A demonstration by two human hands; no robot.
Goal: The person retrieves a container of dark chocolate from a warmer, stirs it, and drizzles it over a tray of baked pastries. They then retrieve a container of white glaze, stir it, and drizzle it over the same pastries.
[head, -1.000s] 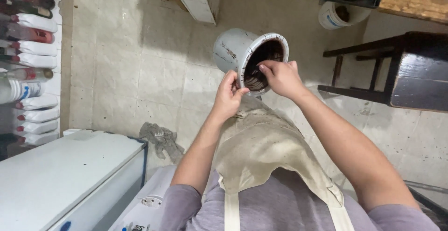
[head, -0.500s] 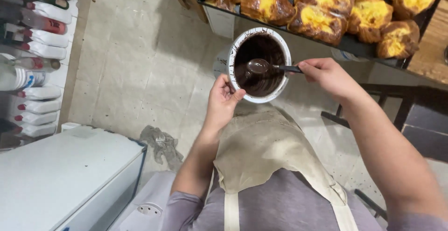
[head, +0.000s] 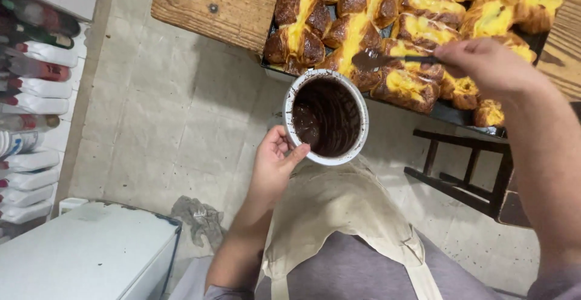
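Holding: left hand (head: pixel 272 164) grips white tub (head: pixel 327 118) of chocolate by its rim, thumb hooked over.
Spoon: right hand (head: pixel 484 64), fingers pinching the spoon (head: pixel 378 61) handle, above pastries (head: pixel 417 27) on dark tray (head: pixel 448 113).

white pouches (head: pixel 30 88) stacked far left

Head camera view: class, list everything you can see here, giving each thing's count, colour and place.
pastries: many, golden brown with yellow filling, on tray at top
tray: one, dark, on wooden table
wooden table: one, brown, top
tub: one, white, dark chocolate inside, centre
spoon: one, chocolate-coated, over pastries
stool: one, dark, right
bottles: several, white and red, left
cabinet: one, white, lower left
rag: one, grey, on floor
apron: one, beige
left hand: holds tub
right hand: holds spoon
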